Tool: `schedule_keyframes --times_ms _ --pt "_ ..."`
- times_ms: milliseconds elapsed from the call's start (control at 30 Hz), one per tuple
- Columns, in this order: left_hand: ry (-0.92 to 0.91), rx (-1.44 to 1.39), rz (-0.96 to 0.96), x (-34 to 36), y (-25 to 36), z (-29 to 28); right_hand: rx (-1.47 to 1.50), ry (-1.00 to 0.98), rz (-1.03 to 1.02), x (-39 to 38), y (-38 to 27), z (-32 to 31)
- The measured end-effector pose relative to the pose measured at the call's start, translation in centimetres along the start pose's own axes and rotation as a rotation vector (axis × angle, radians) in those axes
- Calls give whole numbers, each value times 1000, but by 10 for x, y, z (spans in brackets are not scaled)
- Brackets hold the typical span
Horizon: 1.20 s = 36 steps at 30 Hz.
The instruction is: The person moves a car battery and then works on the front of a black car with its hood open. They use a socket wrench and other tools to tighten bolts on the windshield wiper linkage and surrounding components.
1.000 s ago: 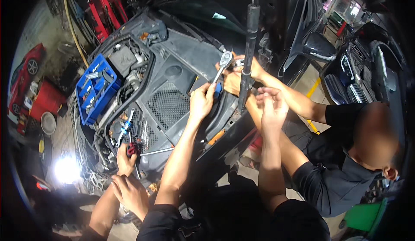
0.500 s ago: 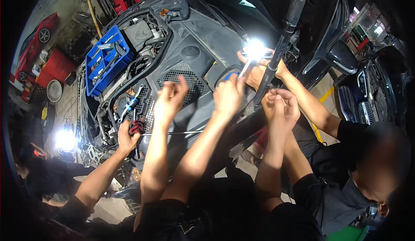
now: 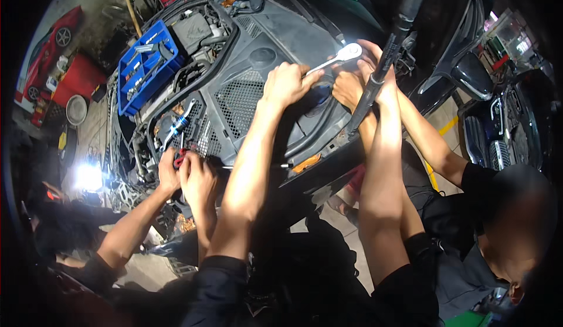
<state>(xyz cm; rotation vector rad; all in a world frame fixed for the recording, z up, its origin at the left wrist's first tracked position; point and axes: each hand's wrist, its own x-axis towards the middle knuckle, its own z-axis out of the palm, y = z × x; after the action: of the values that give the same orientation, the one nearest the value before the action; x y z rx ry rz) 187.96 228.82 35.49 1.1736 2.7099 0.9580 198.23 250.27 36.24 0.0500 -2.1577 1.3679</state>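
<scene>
My left hand (image 3: 284, 85) is closed round the handle of a chrome ratchet wrench (image 3: 350, 51), above the dark plastic cowl. The ratchet's round head points right. My right hand (image 3: 384, 87) is raised beside that head, partly behind a black strut (image 3: 384, 54), which hides much of its fingers. Close by are a co-worker's two hands, one a fist (image 3: 349, 89) beneath the ratchet's head, the other (image 3: 370, 50) at its right. At the left, another person's hands (image 3: 183, 177) grip a red-and-black tool with a long thin shaft.
A blue divided tray (image 3: 149, 66) of tools rests on the engine bay. Below it lies a tool with a blue band (image 3: 177, 126). A work lamp (image 3: 89, 177) glares at lower left. At right are a co-worker's body (image 3: 463, 245) and a car mirror (image 3: 472, 81).
My left hand has moved up and left with the ratchet. My right hand has risen to beside the ratchet's head. The left co-worker's raised hand has come down onto the red-and-black tool.
</scene>
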Motion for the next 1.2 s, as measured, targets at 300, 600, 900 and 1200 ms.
schedule_keyframes --times_ms 300,600,900,1200 --pt "-6 216 452 57 -44 -13 -183 -166 299 27 -46 4" --pt "-4 322 415 68 -50 -11 -183 -87 170 28 -12 23" --pt "-17 -270 -96 -54 58 43 -105 -103 143 41 7 14" --pt "28 -58 54 -32 18 33 -340 0 372 44 -3 26"
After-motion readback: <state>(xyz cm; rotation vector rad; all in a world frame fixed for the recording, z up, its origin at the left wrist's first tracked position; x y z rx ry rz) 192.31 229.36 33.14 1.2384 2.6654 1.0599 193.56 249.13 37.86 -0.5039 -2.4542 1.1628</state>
